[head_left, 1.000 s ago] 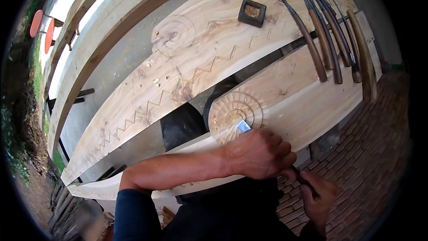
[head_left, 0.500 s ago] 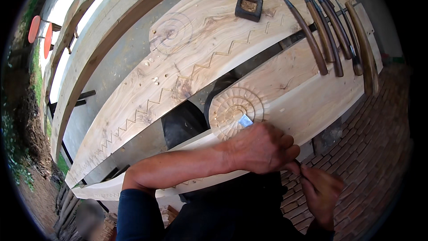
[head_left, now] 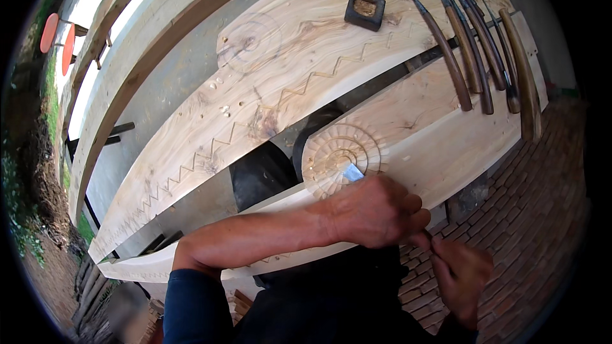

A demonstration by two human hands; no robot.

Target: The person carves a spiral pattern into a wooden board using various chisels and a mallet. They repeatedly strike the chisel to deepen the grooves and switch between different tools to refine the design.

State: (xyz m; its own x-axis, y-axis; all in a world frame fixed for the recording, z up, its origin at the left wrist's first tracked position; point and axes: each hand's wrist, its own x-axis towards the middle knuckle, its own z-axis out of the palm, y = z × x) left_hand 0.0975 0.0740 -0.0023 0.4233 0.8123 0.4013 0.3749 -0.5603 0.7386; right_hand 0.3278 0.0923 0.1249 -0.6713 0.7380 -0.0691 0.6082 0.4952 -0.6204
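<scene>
My left hand [head_left: 377, 211] is wrapped round the shaft of a carving chisel, its forearm lying across the near wooden board. The chisel's bright flat blade [head_left: 352, 172] rests on the carved round rosette [head_left: 322, 153], at the lower right of its centre. At the near edge of the board, my right hand [head_left: 464, 269] is closed on the chisel's dark handle, most of which the fingers hide. Rings and radiating wedge-shaped cuts make up the rosette.
Behind lies a second long board [head_left: 242, 105] with a zigzag line and wood chips. A small black square box [head_left: 365, 10] stands on it. Several long-handled chisels [head_left: 472, 57] lie at the upper right. Curved timber [head_left: 121, 83] runs along the left; brick paving [head_left: 510, 236] is at right.
The view has shifted slightly, so the boards and tools appear a little to the right. Both hands keep their grip on the chisel, and its blade stays on nearly the same part of the rosette.
</scene>
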